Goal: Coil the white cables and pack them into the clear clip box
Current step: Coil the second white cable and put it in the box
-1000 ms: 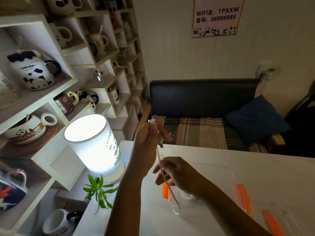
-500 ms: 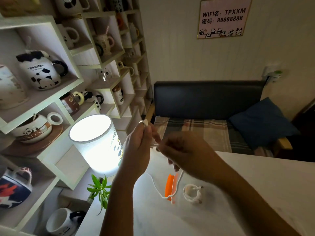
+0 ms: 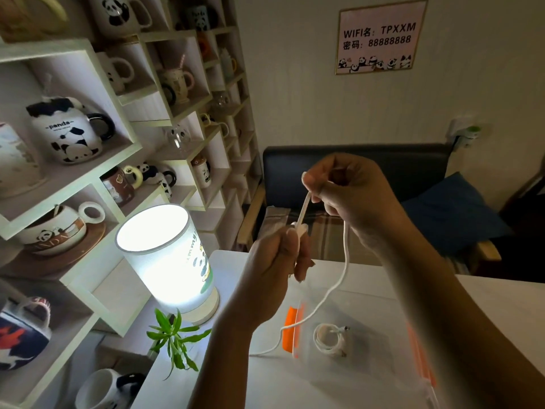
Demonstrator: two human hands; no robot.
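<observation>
Both hands are raised above the white table [image 3: 486, 305] with a white cable [image 3: 343, 270] between them. My left hand [image 3: 277, 261] pinches the cable's plug end at its fingertips. My right hand [image 3: 351, 193] is higher and grips the cable a short way along. From there the rest hangs down in a loop and trails onto the table. Below sits the clear clip box [image 3: 362, 358] with orange clips at its left and right sides. A coiled white cable [image 3: 330, 339] lies inside it.
A lit cylindrical lamp [image 3: 168, 255] and a small green plant [image 3: 174, 338] stand at the table's left corner. Wall shelves [image 3: 97, 169] full of panda mugs fill the left. A dark sofa [image 3: 354, 166] with a blue cushion stands behind the table.
My right hand rose from near the table to above my left hand, drawing the cable up with it. The view shifted, bringing the box with its coiled cable into sight.
</observation>
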